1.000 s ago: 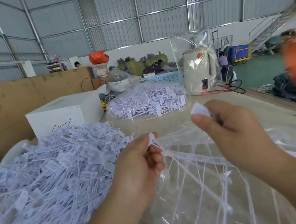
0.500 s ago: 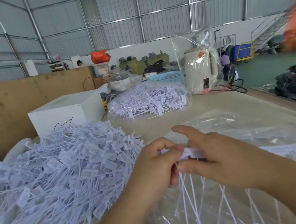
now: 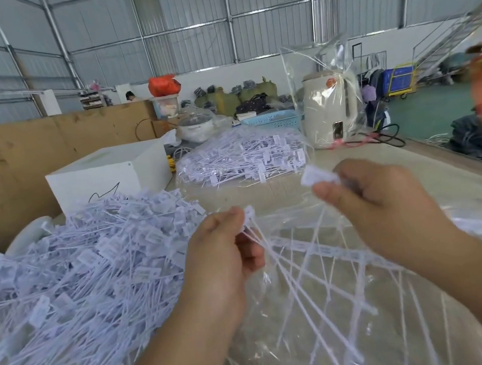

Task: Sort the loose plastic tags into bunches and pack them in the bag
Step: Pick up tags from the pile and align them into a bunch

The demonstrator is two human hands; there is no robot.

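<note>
Bench (image 3: 441,182) spans the frame, light top. One loose heap of white plastic tags (image 3: 70,291) fills the left half, too many to count. One clear plastic bag (image 3: 368,335) lies flat across lower centre and right, under both hands, with scattered tag stems showing on or in it; can't tell which. One filled clear bag of tags (image 3: 239,159) sits at centre, behind the hands. One white box (image 3: 109,174) left of it, behind the heap. One cream kettle (image 3: 330,108) wrapped in clear film, upper right of centre, with one blue basket (image 3: 274,120) just left of it.

Two hands, held apart above the flat bag. Left hand (image 3: 223,260) at centre, fingers curled, pinching a bunch of tag stems (image 3: 280,258) at its top; stems fan down and right, roughly six or more, count unclear. Right hand (image 3: 385,206) at centre right, fingers curled, thumb and fingers pinching a small stack of tag heads (image 3: 316,175); number in the stack not readable.
</note>
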